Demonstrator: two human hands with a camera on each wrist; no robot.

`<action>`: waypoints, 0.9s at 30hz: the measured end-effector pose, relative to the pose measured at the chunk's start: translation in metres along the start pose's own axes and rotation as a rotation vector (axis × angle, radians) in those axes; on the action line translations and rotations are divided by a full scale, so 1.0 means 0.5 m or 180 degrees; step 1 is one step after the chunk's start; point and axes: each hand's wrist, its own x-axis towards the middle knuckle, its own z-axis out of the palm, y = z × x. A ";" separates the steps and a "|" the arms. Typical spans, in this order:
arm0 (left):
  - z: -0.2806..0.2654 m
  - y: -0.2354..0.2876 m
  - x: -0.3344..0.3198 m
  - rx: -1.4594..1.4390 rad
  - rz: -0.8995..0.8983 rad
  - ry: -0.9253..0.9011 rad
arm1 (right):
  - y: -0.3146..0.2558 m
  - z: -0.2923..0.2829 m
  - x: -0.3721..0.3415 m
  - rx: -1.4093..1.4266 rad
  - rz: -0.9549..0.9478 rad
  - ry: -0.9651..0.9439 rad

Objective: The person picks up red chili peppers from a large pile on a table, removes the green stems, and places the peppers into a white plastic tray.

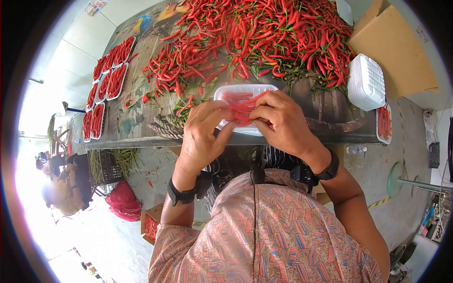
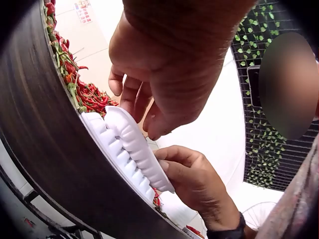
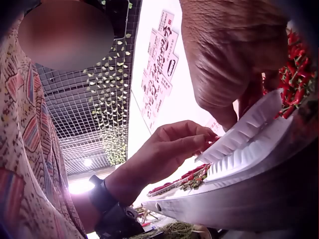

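A white ribbed tray point(image 1: 270, 88) of red chilies point(image 1: 241, 109) lies at the table's front edge. My left hand point(image 1: 203, 132) reaches over its left side, thumb and fingertips pinching at chilies. From the right, my right hand point(image 1: 285, 123) has curled fingers and thumb on chilies at that end. Both wrist views show this tray point(image 2: 137, 144) point(image 3: 241, 132) tilted above another white tray point(image 2: 118, 153) point(image 3: 244, 157). The left hand point(image 2: 164, 69) hangs over it in the left wrist view; the right hand point(image 3: 229, 55) covers its far side in the right wrist view.
A large heap of chilies point(image 1: 264, 33) spreads across the back. Filled trays point(image 1: 116, 81) stand at the left. Stacked white trays point(image 1: 366, 82), another filled tray point(image 1: 384, 124) and a cardboard box point(image 1: 396, 52) are at the right. A twisted rope-like piece point(image 1: 165, 129) lies beside my left hand.
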 end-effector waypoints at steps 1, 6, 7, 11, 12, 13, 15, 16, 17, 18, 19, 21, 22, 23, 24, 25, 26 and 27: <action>0.001 0.000 0.001 0.0002 -0.0002 -0.0002 | -0.001 0.000 0.000 0.0018 0.0023 -0.0010; 0.009 -0.004 0.006 0.0123 0.0216 -0.0009 | -0.001 0.002 0.001 -0.0011 -0.0054 0.0028; 0.008 -0.002 0.006 0.0129 0.0214 -0.0003 | 0.000 0.003 0.001 -0.0031 -0.0097 0.0035; 0.003 0.002 0.007 0.0166 0.0084 -0.0204 | -0.001 0.005 0.000 -0.0058 -0.0118 -0.0004; 0.004 0.001 0.007 0.0135 0.0106 -0.0181 | -0.001 0.007 0.000 0.0009 -0.0077 0.0017; 0.004 -0.001 0.007 0.0157 0.0095 -0.0168 | -0.001 0.008 0.000 0.0075 -0.0033 0.0034; 0.005 -0.003 0.006 0.0105 0.0071 -0.0189 | -0.002 0.003 0.000 -0.0022 -0.0048 -0.0034; 0.005 -0.003 0.005 0.0050 0.0073 -0.0157 | -0.003 0.000 0.001 -0.0134 -0.0045 -0.0096; 0.002 -0.006 0.005 0.0068 0.0072 -0.0141 | -0.007 -0.004 0.002 -0.0129 -0.0068 -0.0092; -0.002 -0.010 0.006 0.0067 0.0128 0.0062 | -0.011 -0.006 0.001 -0.0046 0.0032 -0.0037; -0.007 -0.015 0.007 0.0062 0.0184 0.0260 | -0.013 -0.009 0.001 0.0036 0.0138 0.0016; -0.029 -0.039 0.007 0.0292 0.0087 0.0367 | -0.008 -0.015 -0.002 0.0032 0.0150 0.0096; -0.040 -0.047 0.012 0.0645 -0.0061 0.0482 | -0.006 -0.018 -0.004 0.0022 0.0171 0.0177; -0.051 -0.053 0.014 0.1000 -0.0208 0.0598 | -0.007 -0.021 -0.004 0.0023 0.0163 0.0178; -0.058 -0.059 0.013 0.1120 -0.0402 0.0504 | -0.009 -0.024 -0.004 0.0018 0.0166 0.0188; -0.062 -0.069 0.012 0.1131 -0.0400 0.0518 | -0.011 -0.026 -0.003 0.0014 0.0166 0.0201; -0.060 -0.082 0.009 0.1326 -0.0600 0.0333 | -0.013 -0.026 -0.003 0.0016 0.0152 0.0204; -0.058 -0.095 0.006 0.1515 -0.0800 0.0146 | -0.015 -0.026 -0.004 -0.0001 0.0157 0.0207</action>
